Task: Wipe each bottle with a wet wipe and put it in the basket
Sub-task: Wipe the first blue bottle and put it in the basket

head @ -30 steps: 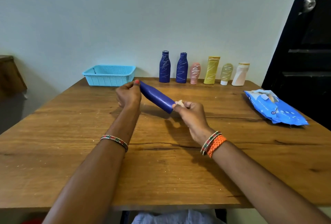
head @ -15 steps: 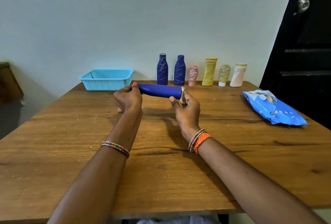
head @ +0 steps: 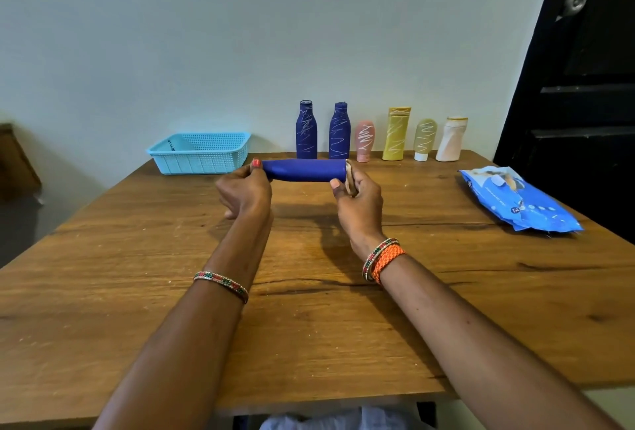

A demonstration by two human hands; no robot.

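The left hand (head: 244, 193) is pinching the narrow neck end of a smooth dark-blue plastic bottle (head: 304, 170), holding it level above the brown wooden table (head: 309, 326). The right hand (head: 359, 204) is gripping a crumpled off-white wet wipe (head: 350, 178) against the bottle's base end. The light-blue perforated plastic basket (head: 201, 153) is sitting at the far left, near six scribbled standing bottles (head: 379, 136).

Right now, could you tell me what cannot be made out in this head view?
- Narrow neck of the held dark blue bottle: covered by the left hand.
- Crumpled beige wet wipe: mostly hidden by the right hand.
- Light blue plastic basket: its near wall hides the floor.
- Blue wipes packet: print too small.
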